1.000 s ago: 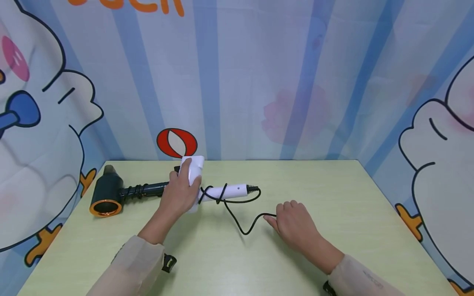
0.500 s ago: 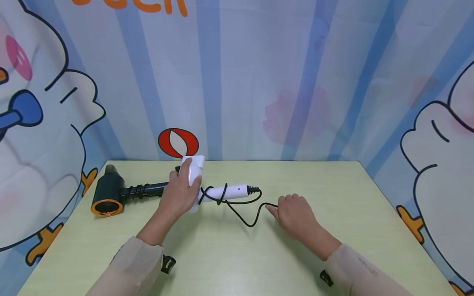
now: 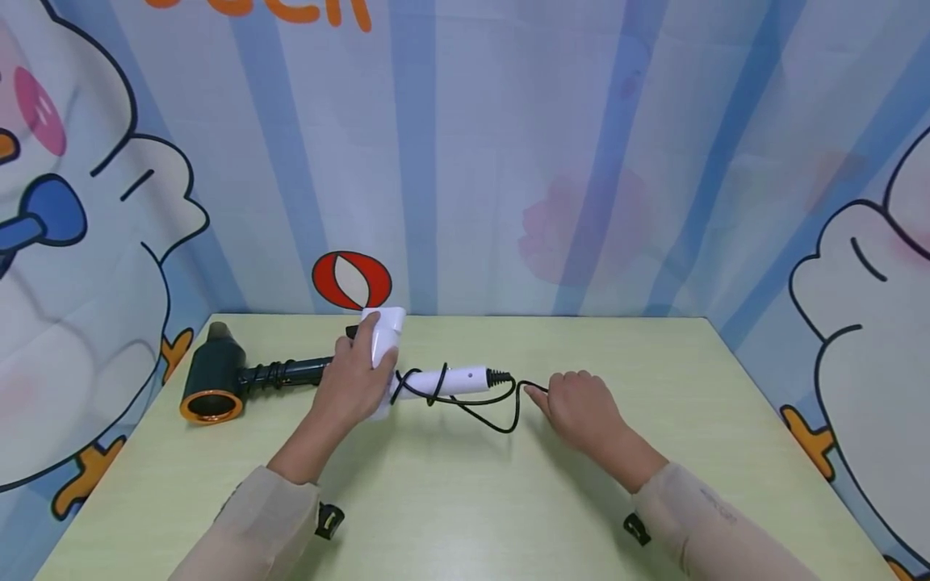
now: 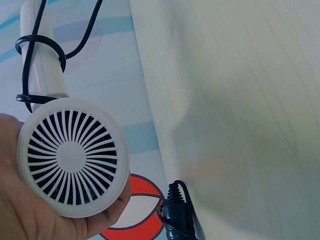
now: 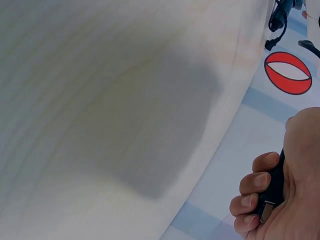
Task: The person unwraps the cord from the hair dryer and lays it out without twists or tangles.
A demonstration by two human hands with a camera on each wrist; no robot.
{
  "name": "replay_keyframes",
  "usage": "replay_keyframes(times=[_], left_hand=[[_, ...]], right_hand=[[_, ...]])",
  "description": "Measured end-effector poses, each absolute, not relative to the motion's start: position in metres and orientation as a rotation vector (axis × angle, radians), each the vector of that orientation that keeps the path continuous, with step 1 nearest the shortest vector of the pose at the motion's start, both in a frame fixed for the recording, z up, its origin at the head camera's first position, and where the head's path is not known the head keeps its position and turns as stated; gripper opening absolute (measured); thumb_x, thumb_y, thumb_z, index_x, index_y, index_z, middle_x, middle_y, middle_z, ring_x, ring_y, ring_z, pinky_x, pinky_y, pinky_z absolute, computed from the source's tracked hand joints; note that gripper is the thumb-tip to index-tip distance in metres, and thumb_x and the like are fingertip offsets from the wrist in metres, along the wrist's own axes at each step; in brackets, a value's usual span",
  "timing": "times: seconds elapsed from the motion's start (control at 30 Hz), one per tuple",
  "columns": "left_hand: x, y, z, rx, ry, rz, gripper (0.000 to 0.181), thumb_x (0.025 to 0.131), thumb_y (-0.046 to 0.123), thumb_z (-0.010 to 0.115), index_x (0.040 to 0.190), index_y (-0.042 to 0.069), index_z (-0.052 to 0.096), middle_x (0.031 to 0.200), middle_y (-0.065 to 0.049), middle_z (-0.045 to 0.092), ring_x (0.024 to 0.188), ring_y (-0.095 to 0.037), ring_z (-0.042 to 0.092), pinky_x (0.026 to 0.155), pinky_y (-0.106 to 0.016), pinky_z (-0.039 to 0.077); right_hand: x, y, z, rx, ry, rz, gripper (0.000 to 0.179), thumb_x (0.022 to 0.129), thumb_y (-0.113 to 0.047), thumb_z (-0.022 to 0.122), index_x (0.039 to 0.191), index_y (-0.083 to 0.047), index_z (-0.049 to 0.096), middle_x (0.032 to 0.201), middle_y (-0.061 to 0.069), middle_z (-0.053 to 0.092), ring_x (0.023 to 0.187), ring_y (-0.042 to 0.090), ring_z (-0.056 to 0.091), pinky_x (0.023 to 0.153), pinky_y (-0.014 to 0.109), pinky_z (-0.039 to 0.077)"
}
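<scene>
My left hand [image 3: 350, 381] grips a white hair dryer [image 3: 461, 379] round its head, with the handle pointing right. In the left wrist view, the round slatted vent [image 4: 70, 157] faces the camera, the palm and fingers cupped about it. The black cord [image 3: 501, 430] winds loosely round the handle and runs on to my right hand [image 3: 581, 410]. That hand's curled fingers hold the cord's black plug [image 5: 274, 187]; a metal prong shows past them in the right wrist view.
A dark hair dryer [image 3: 214, 367] with an orange-rimmed opening lies on the table's left, its cord wrapped round the handle, which runs behind my left hand. The pale table [image 3: 617, 524] ends at a printed curtain [image 3: 479, 161] at the back.
My right hand has moved away from me, toward the back of the table, with the plug. The hanging loop of cord has risen nearer the handle. My left hand has hardly moved.
</scene>
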State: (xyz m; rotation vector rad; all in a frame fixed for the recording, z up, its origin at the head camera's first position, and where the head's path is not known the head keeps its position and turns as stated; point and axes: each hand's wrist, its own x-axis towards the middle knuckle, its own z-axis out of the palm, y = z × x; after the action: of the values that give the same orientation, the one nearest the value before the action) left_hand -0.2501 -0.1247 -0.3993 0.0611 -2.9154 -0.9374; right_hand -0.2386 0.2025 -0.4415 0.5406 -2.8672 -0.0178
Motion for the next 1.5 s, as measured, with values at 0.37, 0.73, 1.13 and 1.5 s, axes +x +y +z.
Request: replay_keyframes(times=[0.37, 0.73, 1.13, 1.5], left_hand=[[-0.25, -0.125, -0.404, 0.002, -2.927, -0.927, 0.069, 0.103, 0.043, 0.049, 0.162, 0.021, 0.02, 0.134, -0.025, 0.046, 0.108, -0.04, 0.057, 0.081, -0.057, 0.057], [-0.248, -0.125, -0.406, -0.005, -2.947, -0.925, 0.069, 0.103, 0.042, 0.05, 0.162, 0.022, 0.02, 0.138, -0.025, 0.045, 0.11, -0.041, 0.057, 0.081, -0.057, 0.057], [-0.248, -0.126, -0.411, -0.013, -2.967, -0.872, 0.067, 0.103, 0.043, 0.049, 0.161, 0.023, 0.021, 0.134, -0.026, 0.046, 0.105, -0.04, 0.058, 0.079, -0.055, 0.057], [-0.25, -0.132, -0.423, -0.018, -2.99, -0.844, 0.067, 0.103, 0.042, 0.049, 0.16, 0.019, 0.022, 0.129, -0.027, 0.047, 0.095, -0.036, 0.059, 0.073, -0.047, 0.055]], right_hand=[[-0.25, 0.205, -0.426, 0.481, -2.874, -0.029, 0.057, 0.107, -0.045, 0.046, 0.062, -0.009, 0.045, 0.055, 0.005, 0.041, 0.051, 0.026, 0.043, 0.05, 0.04, 0.042], [-0.254, 0.207, -0.407, 0.437, -2.886, 0.001, 0.056, 0.108, -0.045, 0.044, 0.064, -0.009, 0.047, 0.056, 0.005, 0.043, 0.051, 0.025, 0.045, 0.05, 0.038, 0.041], [-0.258, 0.208, -0.397, 0.375, -2.862, 0.034, 0.055, 0.108, -0.044, 0.044, 0.066, -0.008, 0.05, 0.058, 0.006, 0.045, 0.055, 0.027, 0.047, 0.052, 0.041, 0.044], [-0.252, 0.209, -0.387, 0.335, -2.798, 0.032, 0.058, 0.107, -0.047, 0.044, 0.065, -0.008, 0.044, 0.058, 0.008, 0.041, 0.054, 0.028, 0.043, 0.051, 0.038, 0.039]])
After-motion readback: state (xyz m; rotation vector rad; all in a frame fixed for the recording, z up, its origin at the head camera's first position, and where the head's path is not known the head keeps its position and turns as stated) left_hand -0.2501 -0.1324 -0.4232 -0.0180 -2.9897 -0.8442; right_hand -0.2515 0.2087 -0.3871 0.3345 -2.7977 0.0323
